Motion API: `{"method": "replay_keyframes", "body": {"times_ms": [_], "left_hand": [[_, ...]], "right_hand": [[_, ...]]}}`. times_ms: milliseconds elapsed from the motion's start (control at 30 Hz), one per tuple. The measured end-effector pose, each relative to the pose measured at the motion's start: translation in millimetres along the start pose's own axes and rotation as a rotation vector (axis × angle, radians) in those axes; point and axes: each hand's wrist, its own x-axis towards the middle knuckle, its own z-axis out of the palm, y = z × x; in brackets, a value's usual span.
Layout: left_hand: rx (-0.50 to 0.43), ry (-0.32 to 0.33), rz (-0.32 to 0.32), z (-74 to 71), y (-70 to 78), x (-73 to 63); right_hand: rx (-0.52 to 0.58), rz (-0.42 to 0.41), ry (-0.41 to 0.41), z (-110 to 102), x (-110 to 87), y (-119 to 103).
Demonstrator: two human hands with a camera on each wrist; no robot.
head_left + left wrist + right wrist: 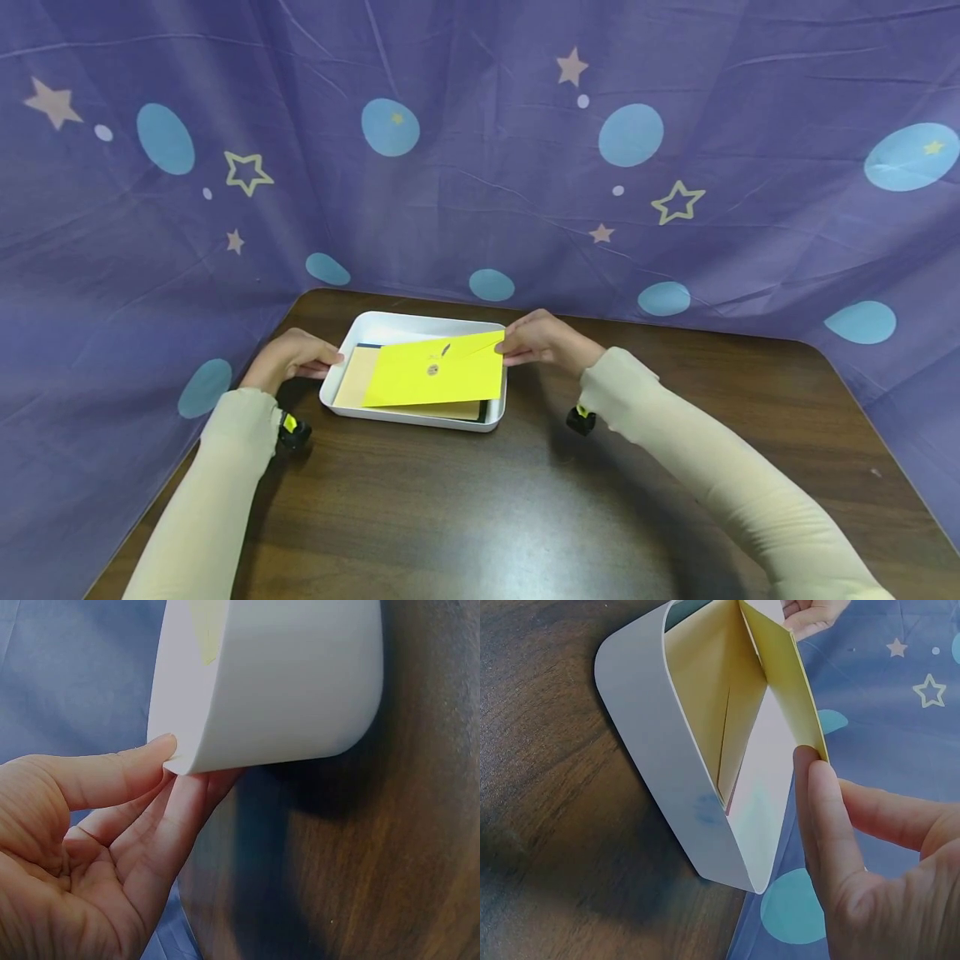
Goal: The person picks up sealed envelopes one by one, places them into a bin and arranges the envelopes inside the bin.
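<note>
My left hand [303,357] pinches the left rim of a white tray [420,422], thumb inside and fingers outside, as the left wrist view shows. A bright yellow envelope [457,375] with a small round mark slants over the tray. Its right edge is pinched between the thumb and fingers of my right hand [542,337], and in the right wrist view that edge is raised above the rim. Under it lies a tan envelope [354,375] inside the tray, with dark edges of something flat showing beneath. The yellow envelope hides most of the tray's contents.
The tray stands on a dark brown wooden table [420,500], towards its back left. A purple curtain [480,167] with stars and blue ovals hangs behind and along the sides. Small black wrist cameras [294,432] sit under both cuffs.
</note>
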Motion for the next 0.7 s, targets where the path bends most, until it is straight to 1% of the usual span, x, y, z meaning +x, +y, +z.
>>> {"method": "replay_keyframes", "body": {"times_ms": [167, 367, 600, 700], "left_hand": [[-0.012, -0.017, 0.009, -1.0, -0.7, -1.0], [-0.020, -0.021, 0.022, -0.5, -0.9, -1.3], [-0.014, -0.013, 0.026, -0.4, -1.5, -1.0], [-0.009, -0.008, 0.025, -0.7, -2.2, -0.4]], "right_hand": [[-0.006, -0.002, -0.006, 4.0, 3.3, 1.5], [-0.003, -0.019, -0.015, 10.0, 6.0, 4.3], [0.004, -0.036, -0.018, 17.5, 8.9, 7.4], [-0.013, -0.044, -0.008, 21.3, 10.2, 8.7]]}}
